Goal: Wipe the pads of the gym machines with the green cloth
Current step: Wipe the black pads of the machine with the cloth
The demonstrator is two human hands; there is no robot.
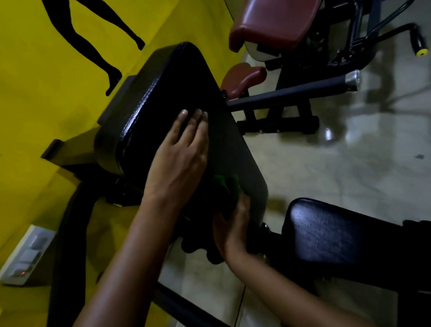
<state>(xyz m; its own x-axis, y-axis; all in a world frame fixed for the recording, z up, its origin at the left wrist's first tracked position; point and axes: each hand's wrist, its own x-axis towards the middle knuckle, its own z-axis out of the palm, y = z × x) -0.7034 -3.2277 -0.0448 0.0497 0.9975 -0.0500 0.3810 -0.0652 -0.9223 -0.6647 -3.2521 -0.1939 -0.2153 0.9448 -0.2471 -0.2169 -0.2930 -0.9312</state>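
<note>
A large black back pad (159,93) tilts up in the middle of the head view. My left hand (179,154) lies flat on it with straight fingers. My right hand (232,225) grips the green cloth (226,189) at the pad's lower right edge. The cloth is bunched and dark, partly hidden by my fingers. A black seat pad (344,230) sits lower right.
A yellow wall (14,81) with a black leg silhouette stands close on the left, with a white switch box (24,256) low on it. A machine with maroon pads (277,5) and a padded bar (296,92) stands behind. Glossy floor (375,153) spreads right.
</note>
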